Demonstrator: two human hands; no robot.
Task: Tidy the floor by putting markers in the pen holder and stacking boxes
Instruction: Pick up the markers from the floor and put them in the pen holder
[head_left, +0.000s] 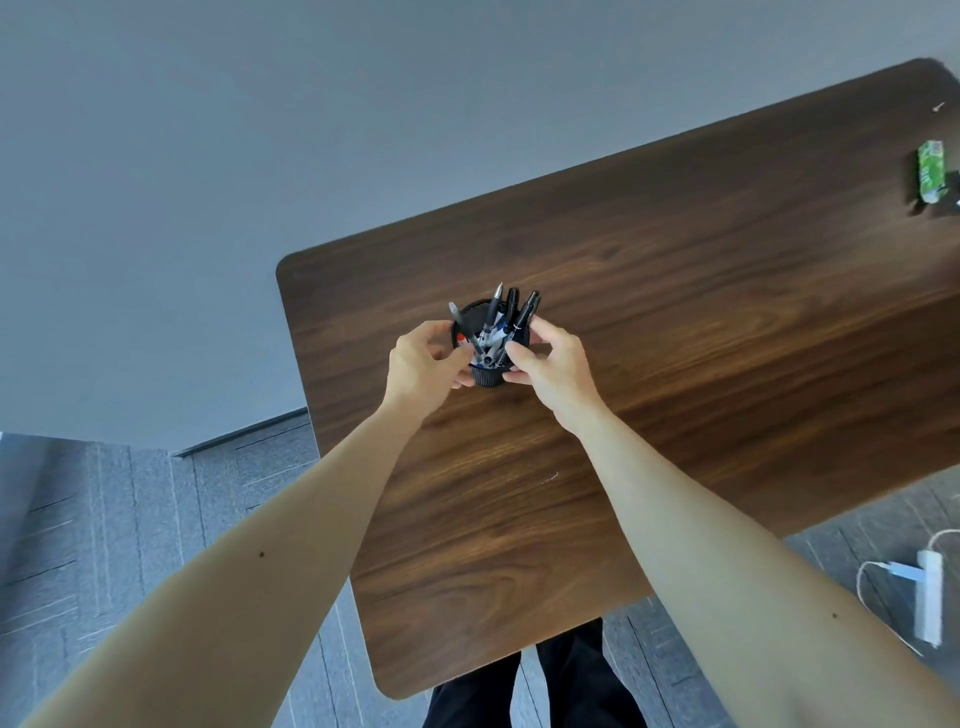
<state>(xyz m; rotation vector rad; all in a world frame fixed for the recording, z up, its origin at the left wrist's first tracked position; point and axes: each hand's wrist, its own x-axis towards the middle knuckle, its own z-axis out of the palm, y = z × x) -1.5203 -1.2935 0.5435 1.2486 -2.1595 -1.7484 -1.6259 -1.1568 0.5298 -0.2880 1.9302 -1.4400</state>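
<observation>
A black round pen holder (487, 375) stands on the dark wooden table (675, 322), filled with several markers and pens (498, 325) that stick up out of it. My left hand (421, 364) grips the holder's left side, fingers curled at its rim. My right hand (550, 358) grips its right side, with thumb and fingers touching a black marker that leans over the rim. Both hands hide most of the holder's wall.
A green box (930, 174) lies at the table's far right edge. A white power strip (927, 597) with a cable lies on the grey carpet at the lower right. A grey wall runs behind the table on the left. My dark trousers show below the table's near edge.
</observation>
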